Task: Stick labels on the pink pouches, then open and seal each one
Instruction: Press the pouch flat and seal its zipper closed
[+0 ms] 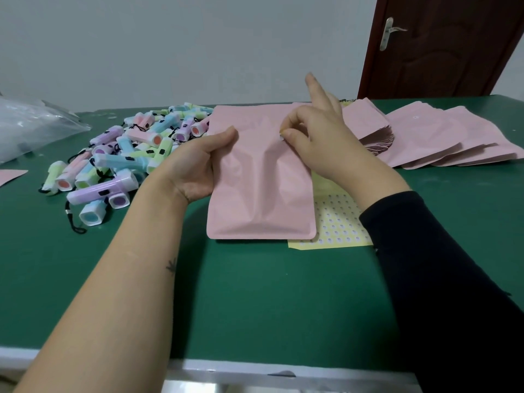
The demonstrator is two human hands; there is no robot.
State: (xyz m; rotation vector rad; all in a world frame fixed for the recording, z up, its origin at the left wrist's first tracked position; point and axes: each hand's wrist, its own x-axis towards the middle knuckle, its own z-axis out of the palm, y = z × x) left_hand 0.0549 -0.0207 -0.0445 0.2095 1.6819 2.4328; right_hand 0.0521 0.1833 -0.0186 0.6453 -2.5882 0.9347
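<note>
A pink pouch [255,180] is held up over the green table, its bottom edge close to the surface. My left hand [198,163] grips its left edge, thumb on the front. My right hand [314,137] is at the pouch's right upper part and pinches a small white label [281,137] between thumb and finger against the pouch face; one finger sticks up. A yellow label sheet [337,219] with rows of small stickers lies under the pouch's right side.
A fanned stack of pink pouches [442,137] lies at the right. A heap of pastel toy flashlights [122,163] fills the left. A clear plastic bag [31,126] is at far left. A brown door [442,43] stands behind.
</note>
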